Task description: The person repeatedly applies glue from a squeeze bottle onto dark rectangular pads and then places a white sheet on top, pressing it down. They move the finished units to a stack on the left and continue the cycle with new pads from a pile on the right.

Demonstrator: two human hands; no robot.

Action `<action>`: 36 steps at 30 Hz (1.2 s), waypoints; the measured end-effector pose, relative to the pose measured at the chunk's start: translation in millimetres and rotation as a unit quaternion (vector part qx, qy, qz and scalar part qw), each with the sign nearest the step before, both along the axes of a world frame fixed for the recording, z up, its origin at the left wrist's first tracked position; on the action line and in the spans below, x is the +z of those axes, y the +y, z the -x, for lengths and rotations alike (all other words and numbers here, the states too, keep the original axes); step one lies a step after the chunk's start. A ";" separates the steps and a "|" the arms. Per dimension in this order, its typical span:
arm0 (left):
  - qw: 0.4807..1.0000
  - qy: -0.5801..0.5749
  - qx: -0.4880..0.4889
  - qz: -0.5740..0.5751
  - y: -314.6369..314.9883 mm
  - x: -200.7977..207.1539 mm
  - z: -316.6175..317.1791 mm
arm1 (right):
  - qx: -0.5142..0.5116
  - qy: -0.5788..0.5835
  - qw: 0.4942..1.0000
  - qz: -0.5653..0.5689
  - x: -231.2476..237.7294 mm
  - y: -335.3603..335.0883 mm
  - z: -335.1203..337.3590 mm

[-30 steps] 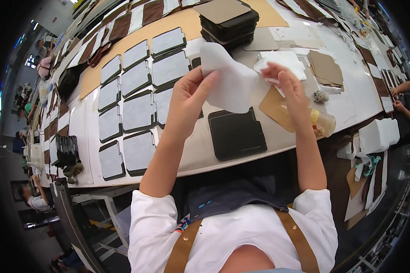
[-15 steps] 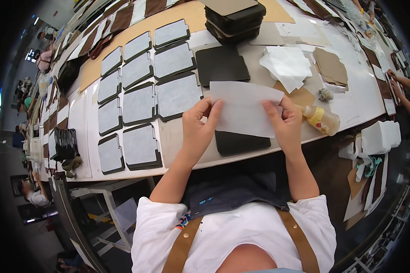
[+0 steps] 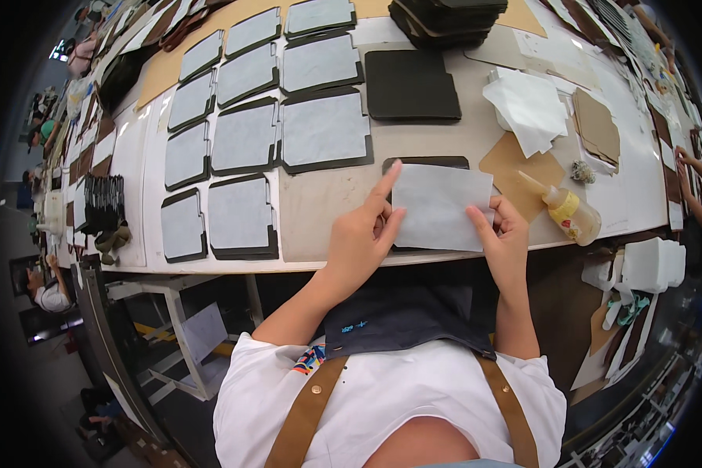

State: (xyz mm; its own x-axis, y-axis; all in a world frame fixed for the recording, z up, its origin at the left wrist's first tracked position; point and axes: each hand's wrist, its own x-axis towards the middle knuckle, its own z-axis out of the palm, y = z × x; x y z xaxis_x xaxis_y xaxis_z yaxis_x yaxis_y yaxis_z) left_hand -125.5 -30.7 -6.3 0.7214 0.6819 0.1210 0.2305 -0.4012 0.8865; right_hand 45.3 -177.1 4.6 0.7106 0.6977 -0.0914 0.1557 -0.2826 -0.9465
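A thin white rectangular sheet (image 3: 442,207) lies over a black panel (image 3: 437,161) at the table's front edge. Only the panel's far rim and a sliver at its near side show. My left hand (image 3: 360,232) pinches the sheet's left edge between thumb and curled fingers, its index finger stretched along the far left corner. At the opposite edge, my right hand (image 3: 506,235) grips the sheet with thumb on top and fingers beneath. Beyond them rests a bare black panel (image 3: 412,86). To the left, rows of black panels topped with pale sheets (image 3: 244,134) cover the table.
Right of my hands lies a glue bottle (image 3: 573,216) with a yellow label, near a brown card (image 3: 522,162). Farther back are loose white sheets (image 3: 529,109), tan pieces (image 3: 597,129) and a stack of black panels (image 3: 444,22). Other people work at the sides.
The white sheet has come down onto the near black panel, held in the air before. My left index finger has straightened from its pinch. The whole view has shifted slightly.
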 end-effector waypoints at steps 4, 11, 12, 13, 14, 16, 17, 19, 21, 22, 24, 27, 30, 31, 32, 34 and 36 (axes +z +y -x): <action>0.998 0.018 -0.003 -0.054 3.9 -13.5 4.0 | 0.000 -0.115 0.993 0.029 -12.2 5.4 2.3; 0.996 0.035 0.023 -0.077 6.7 -18.0 5.5 | -0.008 -0.188 0.982 0.032 -19.5 15.3 2.3; 0.996 0.036 0.023 -0.078 7.0 -18.7 4.8 | -0.006 -0.188 0.981 0.036 -19.5 15.0 1.6; 0.996 0.037 0.023 -0.080 7.2 -19.3 4.2 | -0.005 -0.188 0.981 0.041 -19.1 14.7 1.0; 0.996 0.034 0.024 -0.077 7.1 -20.5 4.0 | -0.003 -0.188 0.981 0.045 -18.9 14.5 0.7; 0.997 0.028 0.024 -0.069 6.7 -23.0 3.2 | -0.007 -0.196 0.980 0.039 -20.1 14.5 0.5; 0.997 0.035 0.024 -0.070 6.6 -22.5 2.8 | -0.009 -0.199 0.979 0.036 -20.5 14.7 0.3; 0.996 0.049 0.024 -0.070 6.9 -20.2 2.9 | -0.007 -0.206 0.978 0.039 -20.6 15.4 0.1; 0.996 0.051 0.024 -0.072 6.9 -19.8 2.9 | -0.005 -0.212 0.976 0.044 -20.9 15.6 -0.5; 0.996 0.052 0.023 -0.073 6.9 -19.8 2.7 | -0.004 -0.213 0.976 0.048 -21.1 15.5 -0.9; 0.996 0.054 0.026 -0.071 6.7 -20.1 2.5 | -0.002 -0.216 0.975 0.052 -21.4 15.3 -1.6; 0.996 0.057 0.028 -0.069 6.4 -19.1 2.0 | -0.003 -0.221 0.974 0.050 -21.8 15.2 -2.3; 0.996 0.052 0.032 -0.065 5.6 -20.0 1.0 | -0.008 -0.229 0.972 0.041 -23.1 15.7 -2.2; 0.996 0.050 0.034 -0.063 5.2 -20.5 0.7 | -0.008 -0.234 0.971 0.038 -24.2 15.6 -2.5; 0.996 0.050 0.034 -0.064 5.1 -20.8 0.5 | -0.008 -0.240 0.970 0.035 -25.0 15.4 -2.9; 0.996 0.049 0.034 -0.066 5.1 -21.2 0.0 | -0.004 -0.259 0.965 0.037 -25.8 15.0 -4.4; 0.996 0.046 0.032 -0.064 5.0 -21.3 -0.3 | -0.008 -0.275 0.961 0.038 -24.2 15.5 -3.8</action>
